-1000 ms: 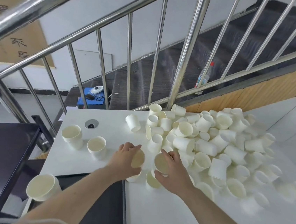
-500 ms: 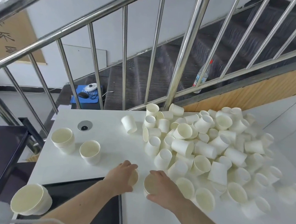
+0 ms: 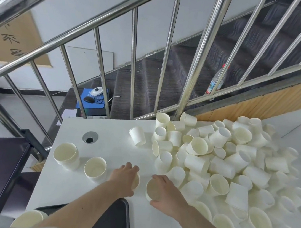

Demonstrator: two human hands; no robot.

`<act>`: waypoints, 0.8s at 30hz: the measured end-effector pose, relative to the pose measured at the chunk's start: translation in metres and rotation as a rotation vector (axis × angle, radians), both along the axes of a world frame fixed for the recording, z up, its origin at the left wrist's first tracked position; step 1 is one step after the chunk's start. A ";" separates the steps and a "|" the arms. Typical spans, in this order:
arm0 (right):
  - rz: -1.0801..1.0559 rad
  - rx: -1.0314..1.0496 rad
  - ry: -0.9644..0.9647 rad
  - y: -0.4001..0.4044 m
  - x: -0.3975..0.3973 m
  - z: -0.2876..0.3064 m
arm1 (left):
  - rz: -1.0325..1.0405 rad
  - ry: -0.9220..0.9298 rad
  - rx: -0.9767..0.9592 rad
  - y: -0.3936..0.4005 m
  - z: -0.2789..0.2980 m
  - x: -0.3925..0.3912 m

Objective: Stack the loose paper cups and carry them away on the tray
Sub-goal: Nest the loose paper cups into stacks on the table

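Paper cups lie in a loose heap over the white worktop, filling its side from 1 to 4 o'clock; most lie tipped on their sides, some mouth-up, many touching or overlapping. We see the left hand near the centre bottom with fingers curled round a cup held on its side, mouth toward 3 o'clock. Just beside it at 3 o'clock the right hand grips a second cup, also on its side, mouth toward 9 o'clock, so that the two mouths face each other across a narrow gap; the cups are close but apart. Whether either cup rests on the worktop we cannot tell.

At 9 o'clock of the left hand an upright cup stands mouth-up, and further toward 9 o'clock a short nested stack stands upright, its layered rims showing. Another stack of cups shows at the bottom edge at 7 o'clock, partly covered by the left forearm. The dark tray lies at 6 o'clock under that forearm, at the near edge of the worktop. One single cup lies tilted at 12 o'clock of the hands, apart from the heap. A round cable grommet sits in the worktop at 10 o'clock. Beyond the worktop a steel stair railing crosses the view, with a plastic bottle on the dark steps at 1 o'clock.
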State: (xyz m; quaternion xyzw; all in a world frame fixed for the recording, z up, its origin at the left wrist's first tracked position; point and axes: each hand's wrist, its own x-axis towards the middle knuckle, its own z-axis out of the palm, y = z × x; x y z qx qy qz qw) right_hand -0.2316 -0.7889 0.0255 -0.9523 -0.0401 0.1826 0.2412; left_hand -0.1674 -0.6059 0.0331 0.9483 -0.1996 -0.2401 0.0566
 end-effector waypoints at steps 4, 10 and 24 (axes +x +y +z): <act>0.073 -0.044 0.042 -0.006 0.009 0.002 | -0.037 0.113 -0.033 0.004 -0.001 0.015; -0.091 -0.049 -0.160 -0.013 0.044 0.014 | 0.053 0.081 -0.208 0.008 0.012 0.068; -0.029 -0.456 -0.020 -0.002 0.134 -0.001 | 0.272 0.026 -0.290 -0.004 -0.011 0.154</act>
